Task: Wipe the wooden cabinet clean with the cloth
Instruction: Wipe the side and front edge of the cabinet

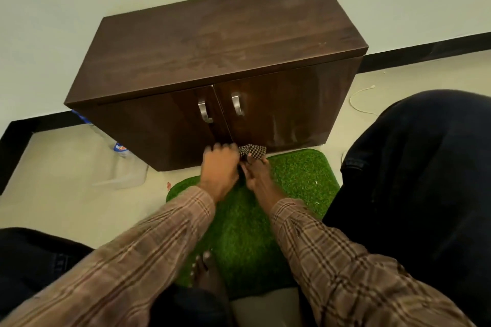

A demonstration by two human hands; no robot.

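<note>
Checkered cloth (pixel 252 152) is bunched at the frame's center, touching the wooden cabinet (pixel 212 61) doors' bottom edge. Right hand (pixel 256 171) pinches it; left hand (pixel 219 167) is curled closed right beside, over the green mat (pixel 300 175).

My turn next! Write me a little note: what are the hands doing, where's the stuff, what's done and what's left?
Left hand: closed, down at the bottom of the cabinet doors, touching the cloth.
Right hand: gripping the checkered cloth, which is bunched up against the bottom edge of the right door.
Cabinet: against the wall, both doors shut, green mat in front of it.
Done: cannot tell how much has been wiped; the top looks a bit smudgy.
Left: probably spread the cloth out, then wipe the doors, the handles and the top.
</note>
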